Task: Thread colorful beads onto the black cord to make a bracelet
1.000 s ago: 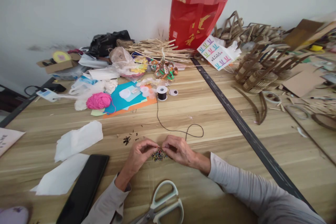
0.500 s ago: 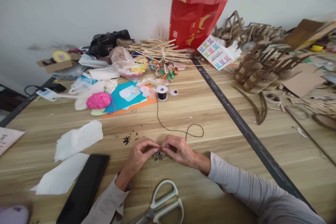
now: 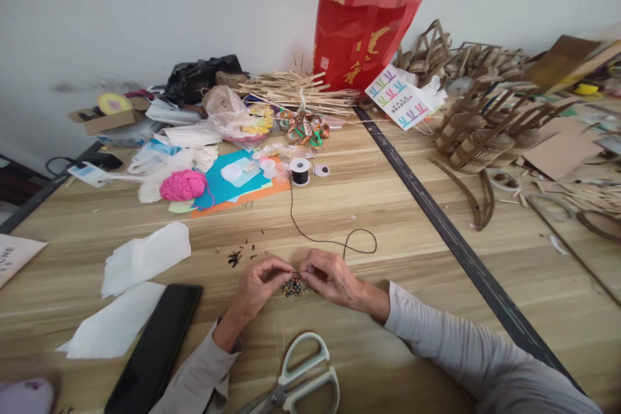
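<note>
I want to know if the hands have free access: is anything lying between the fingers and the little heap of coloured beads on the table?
Nothing visible does. The left hand and right hand flank the beads, fingertips meeting just above them at the black cord.

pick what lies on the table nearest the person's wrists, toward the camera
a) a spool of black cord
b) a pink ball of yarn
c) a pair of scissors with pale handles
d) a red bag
c: the scissors lie just below the left hand and right hand, while the yarn, spool and bag sit farther up the table.
</note>
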A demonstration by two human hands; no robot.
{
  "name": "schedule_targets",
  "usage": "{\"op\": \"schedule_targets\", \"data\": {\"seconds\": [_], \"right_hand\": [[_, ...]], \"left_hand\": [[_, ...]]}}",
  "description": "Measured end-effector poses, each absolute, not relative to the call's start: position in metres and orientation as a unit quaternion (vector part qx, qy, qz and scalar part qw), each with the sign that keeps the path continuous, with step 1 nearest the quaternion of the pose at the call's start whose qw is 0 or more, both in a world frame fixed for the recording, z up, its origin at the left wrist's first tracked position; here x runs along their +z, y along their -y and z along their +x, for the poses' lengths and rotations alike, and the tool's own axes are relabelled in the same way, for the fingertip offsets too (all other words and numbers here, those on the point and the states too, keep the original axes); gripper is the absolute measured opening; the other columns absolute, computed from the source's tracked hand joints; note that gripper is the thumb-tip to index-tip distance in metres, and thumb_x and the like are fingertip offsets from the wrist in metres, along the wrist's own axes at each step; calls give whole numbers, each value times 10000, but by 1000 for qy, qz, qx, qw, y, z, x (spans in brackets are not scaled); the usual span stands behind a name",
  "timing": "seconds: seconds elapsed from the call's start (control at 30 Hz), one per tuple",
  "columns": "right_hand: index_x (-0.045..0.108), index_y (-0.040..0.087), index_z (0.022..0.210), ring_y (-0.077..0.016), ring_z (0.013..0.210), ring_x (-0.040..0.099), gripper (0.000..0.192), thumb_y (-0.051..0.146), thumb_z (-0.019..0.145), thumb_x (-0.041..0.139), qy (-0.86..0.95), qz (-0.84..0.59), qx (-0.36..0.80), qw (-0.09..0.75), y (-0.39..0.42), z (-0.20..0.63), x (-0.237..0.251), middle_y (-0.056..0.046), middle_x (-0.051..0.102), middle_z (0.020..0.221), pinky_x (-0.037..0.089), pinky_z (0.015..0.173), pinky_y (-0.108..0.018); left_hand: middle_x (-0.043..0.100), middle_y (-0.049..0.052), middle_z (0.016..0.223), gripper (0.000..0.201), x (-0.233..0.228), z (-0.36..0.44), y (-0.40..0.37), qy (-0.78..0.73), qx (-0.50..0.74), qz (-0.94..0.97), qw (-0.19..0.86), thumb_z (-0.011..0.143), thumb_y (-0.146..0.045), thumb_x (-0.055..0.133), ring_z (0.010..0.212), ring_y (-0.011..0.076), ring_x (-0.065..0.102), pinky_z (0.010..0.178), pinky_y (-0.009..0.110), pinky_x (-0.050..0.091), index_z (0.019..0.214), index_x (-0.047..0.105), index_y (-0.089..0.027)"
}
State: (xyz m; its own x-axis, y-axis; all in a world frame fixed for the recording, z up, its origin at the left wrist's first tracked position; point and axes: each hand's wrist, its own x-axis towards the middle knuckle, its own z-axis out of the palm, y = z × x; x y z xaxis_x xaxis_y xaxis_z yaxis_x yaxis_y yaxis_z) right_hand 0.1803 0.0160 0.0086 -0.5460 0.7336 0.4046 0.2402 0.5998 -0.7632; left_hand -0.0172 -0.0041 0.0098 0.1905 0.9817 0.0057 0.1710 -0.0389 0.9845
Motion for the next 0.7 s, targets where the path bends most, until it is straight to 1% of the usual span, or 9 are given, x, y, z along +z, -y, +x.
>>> {"op": "schedule_targets", "data": {"seconds": [0.3,0.7], "right_hand": [[585,148,793,-108,595,502,138,225,881,512,816,-295,325,376,-16,180,5,-23,559,683,376,517,-201],[584,157,804,-120,620,519,118,211,880,512,826,-289,318,365,-17,180,2,-30,570,703,397,550,-213]], "left_hand": [[674,57,721,67,11,-17,4,-482,403,595,501,709,-186,683,683,160,614,638,245,485,747,707,-136],[669,57,727,85,7,-19,4,-476,402,604,496,720,-219,694,697,166,612,646,251,490,753,708,-143]]}}
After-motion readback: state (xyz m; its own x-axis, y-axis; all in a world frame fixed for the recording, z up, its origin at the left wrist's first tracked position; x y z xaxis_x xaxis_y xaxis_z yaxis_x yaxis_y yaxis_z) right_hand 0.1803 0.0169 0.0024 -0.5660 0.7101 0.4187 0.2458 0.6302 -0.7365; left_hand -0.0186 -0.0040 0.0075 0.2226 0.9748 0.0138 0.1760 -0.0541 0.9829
